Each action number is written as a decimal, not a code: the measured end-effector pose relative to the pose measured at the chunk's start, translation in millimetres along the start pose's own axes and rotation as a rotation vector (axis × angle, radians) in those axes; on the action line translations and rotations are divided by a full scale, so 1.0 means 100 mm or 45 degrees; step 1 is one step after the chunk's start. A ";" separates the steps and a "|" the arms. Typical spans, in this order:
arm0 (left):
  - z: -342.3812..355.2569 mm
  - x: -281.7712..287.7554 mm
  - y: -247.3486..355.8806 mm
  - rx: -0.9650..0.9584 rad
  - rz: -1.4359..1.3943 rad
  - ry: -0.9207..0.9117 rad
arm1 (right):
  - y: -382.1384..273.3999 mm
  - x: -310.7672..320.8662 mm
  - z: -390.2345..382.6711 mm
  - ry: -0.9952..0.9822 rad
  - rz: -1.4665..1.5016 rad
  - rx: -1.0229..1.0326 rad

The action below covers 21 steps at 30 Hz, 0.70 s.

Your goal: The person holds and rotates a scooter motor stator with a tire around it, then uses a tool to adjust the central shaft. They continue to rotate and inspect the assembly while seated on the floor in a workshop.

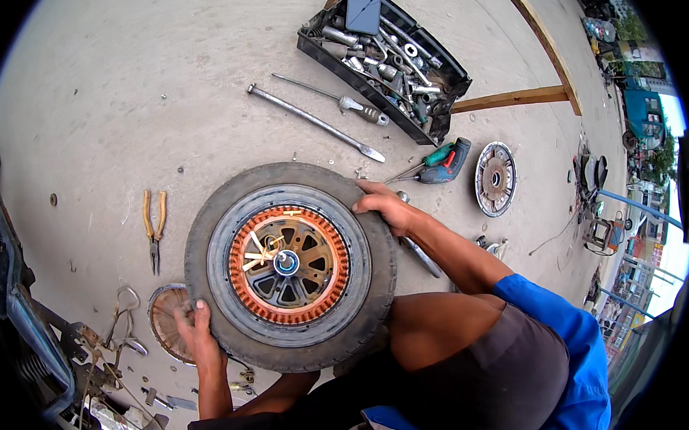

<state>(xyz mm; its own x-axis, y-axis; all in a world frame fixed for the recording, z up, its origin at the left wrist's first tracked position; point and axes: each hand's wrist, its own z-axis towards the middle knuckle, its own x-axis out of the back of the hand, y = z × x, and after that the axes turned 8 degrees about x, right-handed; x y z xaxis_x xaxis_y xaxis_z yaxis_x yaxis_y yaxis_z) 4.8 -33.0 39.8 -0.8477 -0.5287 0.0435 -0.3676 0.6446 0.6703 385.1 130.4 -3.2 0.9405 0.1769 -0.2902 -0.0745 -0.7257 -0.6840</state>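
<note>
Where the concrete floor (pixel 125 109) shows, both hands' fingers (pixel 201 310) clamping the tyre (pixel 378 275), apparently; black tool tray (pixel 330 58) beyond.

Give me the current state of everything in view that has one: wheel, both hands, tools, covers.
Wheel: lying flat on the concrete, hub open, copper windings exposed.
Left hand: gripping the tyre's lower left edge.
Right hand: gripping the tyre's upper right edge.
Pliers: on the ground, untouched, handles apart.
Toolbox: open, full of tools.
Round cover: off, lying flat on the ground to the right.
Long bar: lying loose.
</note>
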 end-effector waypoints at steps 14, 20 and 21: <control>0.00 -0.02 0.00 -0.027 0.010 0.031 | 0.03 0.03 0.00 -0.038 0.028 0.027; 0.01 0.04 -0.04 -0.025 -0.009 -0.023 | 0.09 0.07 0.01 -0.035 -0.026 0.044; 0.01 0.06 -0.06 -0.016 -0.014 -0.009 | 0.06 0.07 0.00 -0.008 -0.094 0.049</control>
<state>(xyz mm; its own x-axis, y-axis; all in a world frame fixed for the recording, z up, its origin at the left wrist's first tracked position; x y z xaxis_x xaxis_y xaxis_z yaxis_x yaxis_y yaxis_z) 1.5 -39.7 34.7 -0.8462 -0.5319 0.0311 -0.3721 0.6316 0.6802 391.2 127.2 -9.6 0.9418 0.2335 -0.2419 -0.0175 -0.6844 -0.7289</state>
